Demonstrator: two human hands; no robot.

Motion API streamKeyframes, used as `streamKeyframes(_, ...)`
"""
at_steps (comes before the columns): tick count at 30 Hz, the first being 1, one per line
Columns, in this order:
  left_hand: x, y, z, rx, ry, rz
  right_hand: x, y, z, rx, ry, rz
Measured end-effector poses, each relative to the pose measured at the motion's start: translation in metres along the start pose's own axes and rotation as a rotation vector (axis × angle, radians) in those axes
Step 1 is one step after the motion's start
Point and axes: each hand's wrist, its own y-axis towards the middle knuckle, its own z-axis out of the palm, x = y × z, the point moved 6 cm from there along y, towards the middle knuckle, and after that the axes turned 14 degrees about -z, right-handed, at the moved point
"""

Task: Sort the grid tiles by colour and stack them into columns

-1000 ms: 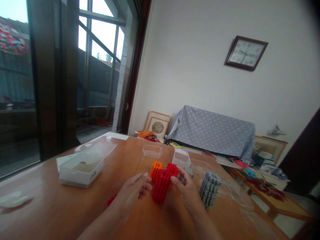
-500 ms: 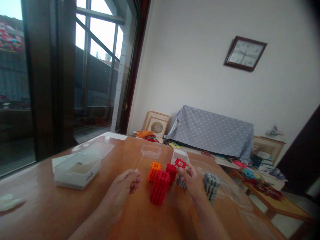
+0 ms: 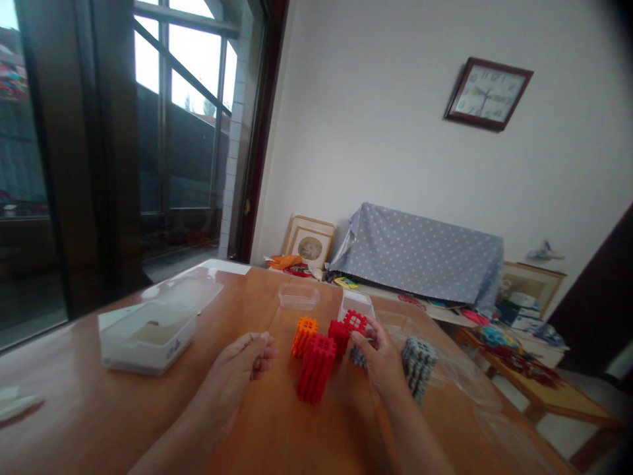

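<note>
Between thumb and fingers, my right hand (image 3: pixel 382 356) pinches a red square lattice building piece (image 3: pixel 355 321), raised above the table. My left hand (image 3: pixel 247 359) is closed over the table to the left of the stacks; whatever its curled fingers may hold is hidden. In front of me stands a tall red stack (image 3: pixel 316 371) of such pieces, with a shorter red stack (image 3: pixel 339 336) and an orange stack (image 3: pixel 303 338) just behind it. A grey stack (image 3: pixel 418 366) rises right of my right hand. Some grey pieces (image 3: pixel 358 357) are partly covered by that hand.
A translucent box (image 3: pixel 143 356) with its lid folded back sits at the left. Two small containers, a clear tray (image 3: pixel 299 305) and a white box (image 3: pixel 363 300), stand toward the far edge. Clear plastic packaging (image 3: pixel 455 369) lies at the right, white tissue (image 3: pixel 17 404) at the left.
The view has shifted slightly. My right hand still holds the red piece at nearly the same place, and my left hand stays closed. The stacks have not moved.
</note>
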Motion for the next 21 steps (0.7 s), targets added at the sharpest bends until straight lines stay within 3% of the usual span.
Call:
streamKeyframes(8,-0.009,0.002,-0.015,-0.047,-0.122,0.023,0.029,-0.031,0.002,0.064,0.048,0.002)
streamKeyframes(12,-0.012,0.003,-0.023,-0.077,-0.182,0.029,0.041,-0.034,0.016,0.140,0.032,0.021)
streamKeyframes(21,-0.009,0.005,-0.024,-0.044,-0.152,0.038,0.033,-0.027,0.042,0.259,0.004,-0.039)
